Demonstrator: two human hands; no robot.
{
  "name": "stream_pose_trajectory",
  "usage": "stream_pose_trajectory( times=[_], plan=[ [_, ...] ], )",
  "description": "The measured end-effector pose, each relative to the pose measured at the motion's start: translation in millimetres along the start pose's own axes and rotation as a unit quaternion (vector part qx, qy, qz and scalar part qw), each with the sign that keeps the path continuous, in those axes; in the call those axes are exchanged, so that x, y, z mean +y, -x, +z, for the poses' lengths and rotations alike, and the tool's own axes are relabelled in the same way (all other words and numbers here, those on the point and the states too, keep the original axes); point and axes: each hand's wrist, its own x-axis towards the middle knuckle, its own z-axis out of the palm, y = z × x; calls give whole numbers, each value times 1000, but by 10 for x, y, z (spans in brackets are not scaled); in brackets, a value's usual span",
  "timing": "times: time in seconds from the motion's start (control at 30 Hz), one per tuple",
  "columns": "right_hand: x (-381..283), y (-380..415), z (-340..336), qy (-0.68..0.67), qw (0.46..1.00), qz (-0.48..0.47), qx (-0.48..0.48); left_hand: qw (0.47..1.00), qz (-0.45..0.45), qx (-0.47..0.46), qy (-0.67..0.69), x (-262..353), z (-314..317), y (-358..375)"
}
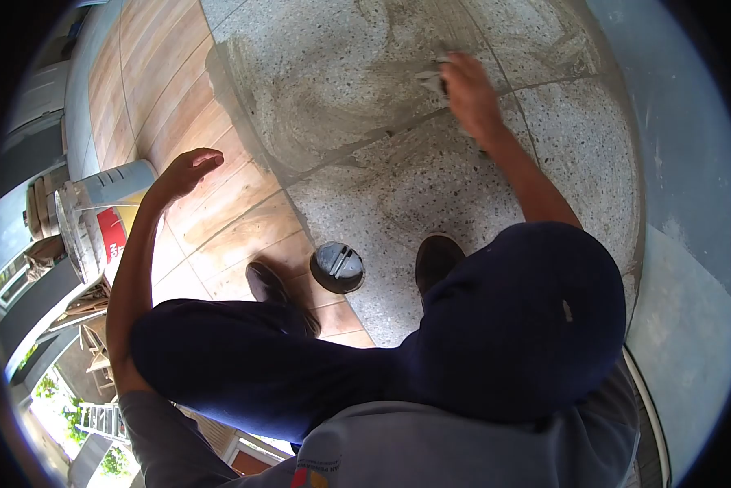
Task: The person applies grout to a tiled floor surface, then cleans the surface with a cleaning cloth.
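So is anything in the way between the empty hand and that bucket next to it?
Nothing visible. The left hand hovers open above the wood-look tiles, just right of the bucket, with only bare floor between. The right hand grips a trowel.

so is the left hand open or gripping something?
Open. The left hand is spread with fingers extended and holds nothing, near the bucket.

Two hands: left [185, 172] far left, right [469, 91] far right. Two shoes: left [269, 286], right [435, 259]. One drain cap [338, 267] between them. One bucket [97, 213] left. One trowel [434, 78].
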Motion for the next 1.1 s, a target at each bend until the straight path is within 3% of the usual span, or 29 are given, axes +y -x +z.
stream_pose_trajectory(
  times=[0.1, 0.23, 0.3, 0.4, 0.47, 0.53, 0.6, 0.7, 0.73, 0.77, 0.83, 0.9, 1.1],
  plan=[
    [-492, -157, 347, -120, 989, -73, -52, 999, -26, 8, 22, -23, -37, 77],
    [-878, 28, 442, -179, 956, -167, -164, 999, -44, -2, 15, -63, -35, 72],
    [-859, 244, 366, -194, 938, -218, -186, 999, -44, -9, 14, -70, -47, 44],
    [-683, 350, -159, -238, 902, -222, -285, 999, -33, 5, 20, -55, -106, 44],
    [-428, 266, -512, -345, 847, 8, -404, 999, -27, 15, 19, -18, -92, 59],
    [-15, 234, -512, -367, 885, 125, -258, 999, -29, 3, 33, -21, -8, 74],
    [-31, -88, -543, -309, 897, 294, -116, 999, -31, -7, 30, -13, 1, 100],
    [54, -453, -9, -146, 977, 55, -142, 999, -34, -9, 14, -24, -39, 107],
    [-46, -422, 136, -62, 995, 2, -81, 999, -34, 3, 17, -39, -63, 117],
    [-174, -369, 301, 24, 998, -51, -18, 999, -33, 14, 21, -50, -82, 116],
    [-376, -314, 406, 70, 993, -99, -7, 998, -54, -1, 34, -20, -93, 97],
    [-517, -193, 335, -7, 990, -93, -107, 997, -52, -22, 55, -55, -71, 46],
    [-577, 513, -252, -102, 944, -193, -248, 999, -39, 4, 29, 80, -91, 36]
  ],
)
